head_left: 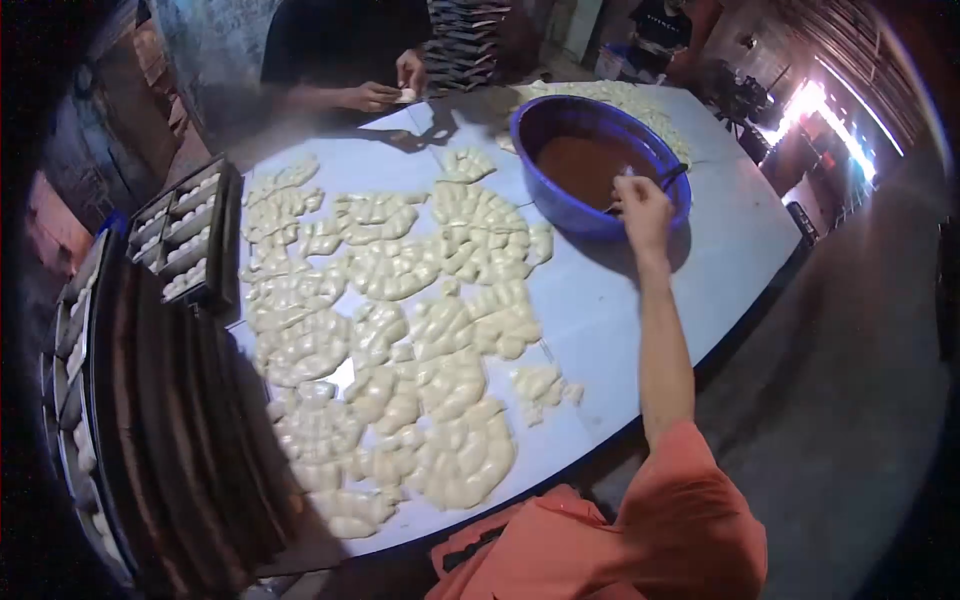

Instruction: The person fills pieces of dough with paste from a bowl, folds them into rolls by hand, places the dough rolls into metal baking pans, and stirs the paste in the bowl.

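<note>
My right hand (pixel 643 208) is at the near right rim of a blue plastic basin (pixel 530 185), its fingers closed in a pinch. A small pale or shiny bit shows at the fingertips, too small to name. Brown filling (pixel 580 165) lies in the basin, and a black handle (pixel 673 177) leans on the rim just right of my hand. Many flattened pieces of pale dough (pixel 390 270) cover the left and middle of the white table (pixel 590 320). A small separate group of dough pieces (pixel 540 390) lies near the front edge. My left hand is out of view.
Stacked dark trays (pixel 185 420) stand at the left edge, and a divided tray (pixel 190 230) holds dough balls behind them. Across the table, a co-worker's hands (pixel 385 92) hold a small dough piece. More dough (pixel 630 100) lies behind the basin. Another person (pixel 660 35) is further back.
</note>
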